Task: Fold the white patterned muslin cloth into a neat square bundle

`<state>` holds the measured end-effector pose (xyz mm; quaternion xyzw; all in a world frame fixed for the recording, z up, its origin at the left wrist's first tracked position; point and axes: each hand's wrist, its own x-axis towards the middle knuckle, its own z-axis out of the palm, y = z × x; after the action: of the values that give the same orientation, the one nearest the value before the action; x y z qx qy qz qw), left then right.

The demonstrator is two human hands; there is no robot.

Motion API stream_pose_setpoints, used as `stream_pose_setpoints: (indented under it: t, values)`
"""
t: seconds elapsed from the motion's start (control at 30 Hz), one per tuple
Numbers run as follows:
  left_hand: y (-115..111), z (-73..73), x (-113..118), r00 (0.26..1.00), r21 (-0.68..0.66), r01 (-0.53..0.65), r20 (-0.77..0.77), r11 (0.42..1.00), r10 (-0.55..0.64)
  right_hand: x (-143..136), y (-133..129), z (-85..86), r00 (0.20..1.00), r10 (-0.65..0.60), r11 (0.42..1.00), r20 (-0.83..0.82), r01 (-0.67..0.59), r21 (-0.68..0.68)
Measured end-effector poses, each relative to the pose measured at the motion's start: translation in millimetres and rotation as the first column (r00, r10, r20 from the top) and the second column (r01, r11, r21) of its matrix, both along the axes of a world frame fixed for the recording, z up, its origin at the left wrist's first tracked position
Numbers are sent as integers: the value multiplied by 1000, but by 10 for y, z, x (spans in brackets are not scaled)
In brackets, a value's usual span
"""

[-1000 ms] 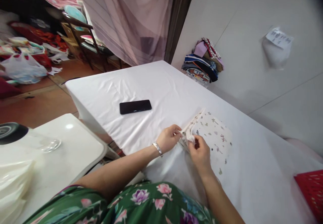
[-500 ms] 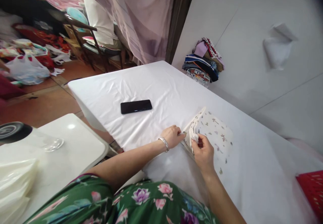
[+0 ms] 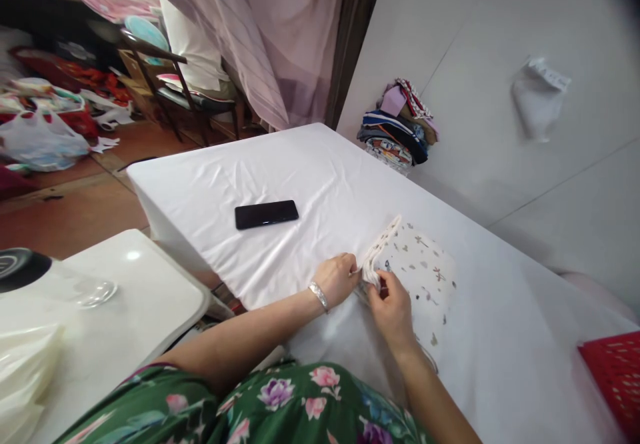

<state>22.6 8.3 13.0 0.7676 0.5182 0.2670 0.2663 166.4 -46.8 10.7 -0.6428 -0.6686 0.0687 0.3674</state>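
A white cloth with small printed motifs (image 3: 423, 264) lies folded on the white-covered table, its layered edge raised toward my hands. My left hand (image 3: 336, 279), with a silver bracelet at the wrist, pinches the left corner of this edge. My right hand (image 3: 393, 307) is closed on the bunched layers just to the right, thumb and fingers pressed together. The two hands are close to each other. What lies under my fingers is hidden.
A black phone (image 3: 267, 214) lies on the white tablecloth (image 3: 310, 164). Folded clothes (image 3: 397, 127) are stacked beyond the table edge. A red basket (image 3: 613, 371) is at the right, a small white table (image 3: 145, 271) at the left. A person sits behind the curtain.
The cloth's layered edge has moved left, toward my left hand. My right hand has shifted left with it, so the hands are closer together. The view has shifted slightly.
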Motion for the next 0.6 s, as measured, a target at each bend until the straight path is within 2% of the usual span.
stream_pose_setpoints:
  t: [0.07,0.13,0.23,0.33,0.47,0.6]
  values:
    - [-5,-2,1,1000,-27,-1,16,1000,1,27,-4,12,998,-50,998,-41,52,41]
    - [-6,-3,7,995,-130,-16,93,991,29,34,-15,36,998,-59,995,-16,61,82]
    - [1,-5,19,963,-337,6,255,941,85,3,-31,63,997,7,996,72,-14,88]
    - [6,-9,15,925,-449,50,358,892,128,-15,-42,84,996,10,994,83,-18,107]
    - [-11,-17,6,914,-437,40,379,899,143,8,-38,89,994,-55,980,96,35,196]
    - [-36,-56,32,875,-379,58,464,923,135,-24,-25,16,980,30,992,195,-54,115]
